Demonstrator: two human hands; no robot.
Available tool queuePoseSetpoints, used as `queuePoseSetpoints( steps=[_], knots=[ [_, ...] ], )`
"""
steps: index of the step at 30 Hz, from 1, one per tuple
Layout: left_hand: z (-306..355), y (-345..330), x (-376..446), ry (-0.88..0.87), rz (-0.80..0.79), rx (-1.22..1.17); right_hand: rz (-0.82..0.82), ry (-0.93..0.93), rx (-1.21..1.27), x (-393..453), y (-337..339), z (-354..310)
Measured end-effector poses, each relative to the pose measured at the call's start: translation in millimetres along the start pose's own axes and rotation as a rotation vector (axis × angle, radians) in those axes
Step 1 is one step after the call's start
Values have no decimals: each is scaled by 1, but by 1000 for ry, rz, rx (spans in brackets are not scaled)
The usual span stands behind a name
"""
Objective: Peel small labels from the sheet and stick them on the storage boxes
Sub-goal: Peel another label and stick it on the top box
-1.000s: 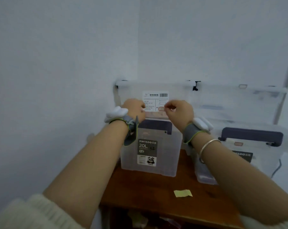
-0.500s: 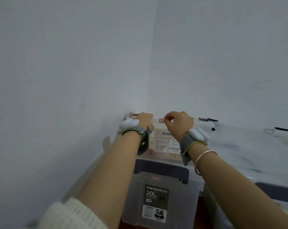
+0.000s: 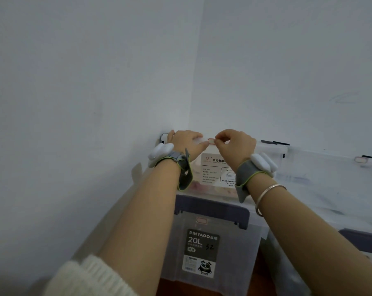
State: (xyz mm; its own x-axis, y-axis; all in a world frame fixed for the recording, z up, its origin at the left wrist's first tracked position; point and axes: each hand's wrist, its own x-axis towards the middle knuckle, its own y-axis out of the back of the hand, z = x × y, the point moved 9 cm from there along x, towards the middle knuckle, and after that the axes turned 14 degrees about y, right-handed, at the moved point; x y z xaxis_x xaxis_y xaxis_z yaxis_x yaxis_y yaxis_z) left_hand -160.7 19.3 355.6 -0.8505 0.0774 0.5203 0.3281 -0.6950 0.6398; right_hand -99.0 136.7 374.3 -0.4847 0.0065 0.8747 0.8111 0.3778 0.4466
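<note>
In the head view, both hands are raised to the top edge of a clear storage box (image 3: pixel 272 167) that stands on top of a lower clear box (image 3: pixel 210 248) against the white wall (image 3: pixel 95 71). The right hand (image 3: pixel 237 144) has its fingers (image 3: pixel 220 139) curled, and thumb and forefinger pinch a small white label with a red outline (image 3: pixel 211 141), which is at the rim of the upper box; I cannot tell if it already sticks there. The left hand (image 3: pixel 186 141) rests on the same rim just beside the label, its fingers close together and laid rather flat; whether it holds the label sheet I cannot tell. Both wrists wear a grey strap with a white device, and the right forearm has a silver bangle (image 3: pixel 266 194). On the upper box there is a white product sticker (image 3: pixel 216 169) with Chinese characters and small print, too small to read. The lower box has a dark lid handle (image 3: pixel 213 207), one small red-outlined label (image 3: pixel 201 220) below it, and a dark sticker (image 3: pixel 203 251) that reads "PINYAOO" and "20L", with "52" written by hand and a cartoon dog picture. Another small label (image 3: pixel 361 159) sits on the rim of a box far right.
</note>
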Motion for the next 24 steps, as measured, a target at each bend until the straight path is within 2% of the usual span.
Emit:
queuePoseSetpoints(
  steps=[7, 15, 24],
  knots=[
    [-1, 1, 1, 19, 67, -86, -15, -5, -21, 0, -1, -3],
    [-1, 1, 5, 54, 71, -96, -1, 24, -17, 2, -3, -6],
    [-3, -2, 6, 34, 0, -64, -46, 199, -210, 7, -9, -16]
  ],
)
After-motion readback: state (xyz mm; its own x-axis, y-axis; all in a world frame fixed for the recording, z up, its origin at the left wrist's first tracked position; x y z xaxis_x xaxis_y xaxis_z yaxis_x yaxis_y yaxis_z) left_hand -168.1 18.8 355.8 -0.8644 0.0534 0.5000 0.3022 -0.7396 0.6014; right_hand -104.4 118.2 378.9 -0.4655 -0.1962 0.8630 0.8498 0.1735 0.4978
